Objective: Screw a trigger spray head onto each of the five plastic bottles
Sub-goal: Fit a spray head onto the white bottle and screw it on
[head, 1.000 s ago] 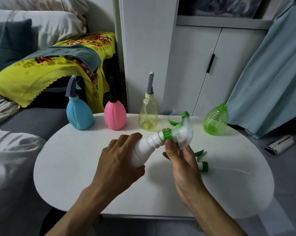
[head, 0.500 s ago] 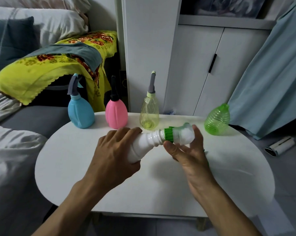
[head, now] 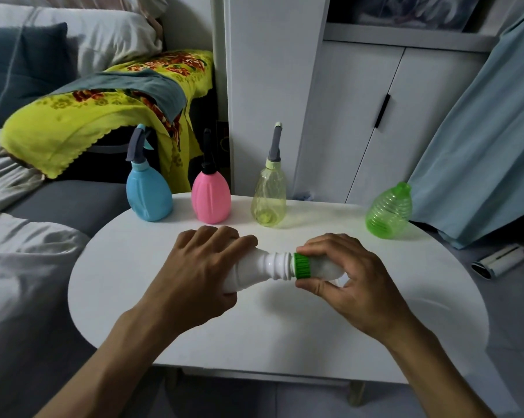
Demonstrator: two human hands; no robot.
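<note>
Your left hand point(head: 200, 276) grips the white bottle point(head: 254, 271) mid-frame. Your right hand point(head: 348, 282) is wrapped round its spray head point(head: 322, 268), mostly hidden, above the table point(head: 284, 336).

A home living space, grey sofa point(head: 58, 203) with pillows point(head: 82, 34) on the left, flowered yellow cloth point(head: 82, 119) draped over its arm, white cupboard doors point(head: 372, 122) at the far side, blue curtain point(head: 480, 131) on the right, small white oval counter point(head: 284, 327) near.
</note>
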